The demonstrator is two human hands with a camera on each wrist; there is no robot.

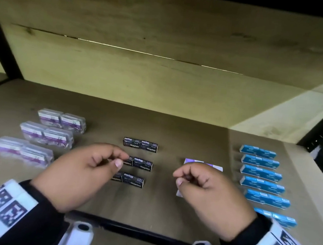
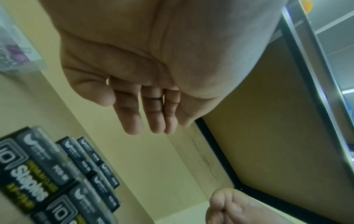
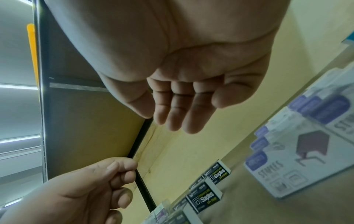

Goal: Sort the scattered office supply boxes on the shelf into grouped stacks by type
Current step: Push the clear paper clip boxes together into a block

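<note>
Both hands hover above the shelf [image 1: 166,123] with nothing in them: my left hand [image 1: 82,173] has its fingers loosely curled over the middle group, and my right hand [image 1: 208,194] is curled the same way, thumb near forefinger but pinching nothing. From the head view the shelf already reads as four groups running left to right. Clear plastic cases with purple labels [image 1: 46,135] sit in pairs at far left, well apart from either hand. Blue boxes [image 1: 261,174] run in a column at far right, long axes across the shelf. White-and-purple staple boxes [image 1: 204,164] lie directly under my right hand, mostly hidden by it; the right wrist view shows them flat, label up [image 3: 298,163]. Black staple boxes [image 1: 140,144] form three rows of two just ahead of and under my left fingertips [image 1: 118,163], long axes left to right. I judge the black rows are nearest the left hand, so any further stacking there falls to it.
</note>
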